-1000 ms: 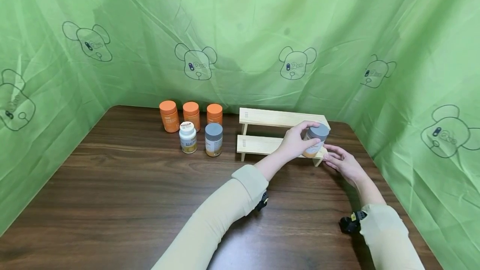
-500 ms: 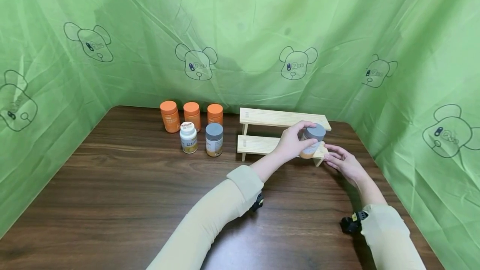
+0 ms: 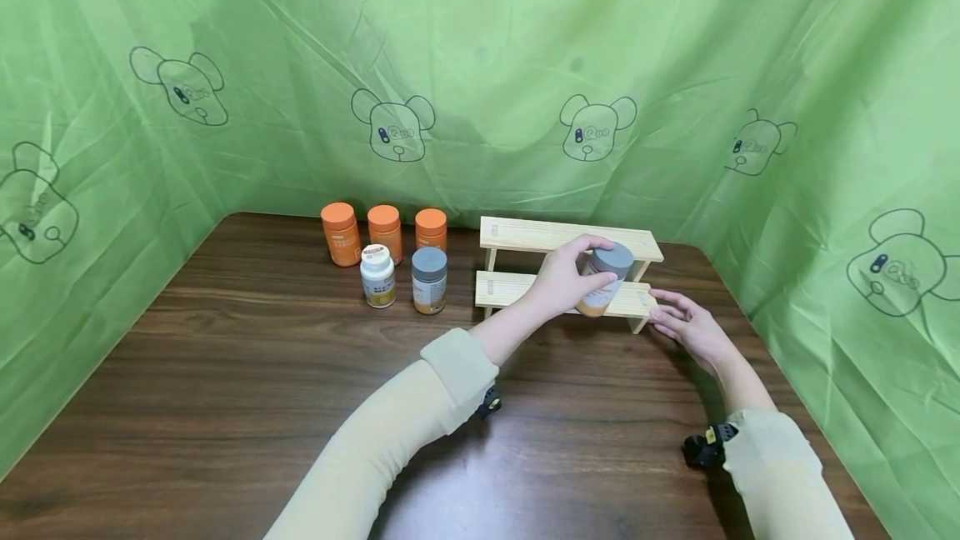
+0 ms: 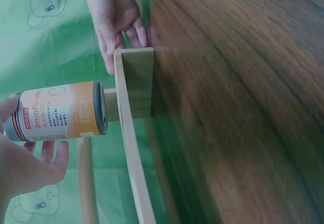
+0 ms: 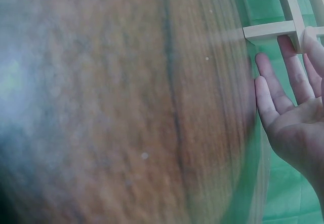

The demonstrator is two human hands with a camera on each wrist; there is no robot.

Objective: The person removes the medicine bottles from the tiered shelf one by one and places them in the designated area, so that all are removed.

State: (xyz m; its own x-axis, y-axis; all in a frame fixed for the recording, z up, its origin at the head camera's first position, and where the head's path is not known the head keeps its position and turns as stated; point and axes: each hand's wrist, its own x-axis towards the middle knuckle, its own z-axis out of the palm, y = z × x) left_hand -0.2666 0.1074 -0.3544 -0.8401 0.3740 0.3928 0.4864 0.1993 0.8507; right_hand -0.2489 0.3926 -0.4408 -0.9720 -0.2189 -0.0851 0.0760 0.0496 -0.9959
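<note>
My left hand [image 3: 558,280] grips a grey-lidded bottle [image 3: 603,279] with an orange and white label, tilted, its base at the lower step of a two-step wooden rack [image 3: 525,236]. The left wrist view shows the same bottle [image 4: 61,111] lying sideways in my left hand [image 4: 25,163], its bottom close to the step's edge [image 4: 132,148]. My right hand [image 3: 686,325] lies open with straight fingers against the rack's right end, and its fingertips [image 5: 266,84] reach the wooden leg [image 5: 268,31].
At the back left of the dark wooden table [image 3: 247,407] stand three orange bottles [image 3: 384,232], with a white-lidded bottle [image 3: 377,275] and a grey-lidded bottle [image 3: 429,280] in front. Green cloth [image 3: 480,65] walls in the back and both sides.
My left hand has carried the grey-lidded bottle leftward along the lower step and slightly down. The right hand has stayed at the rack's right end.
</note>
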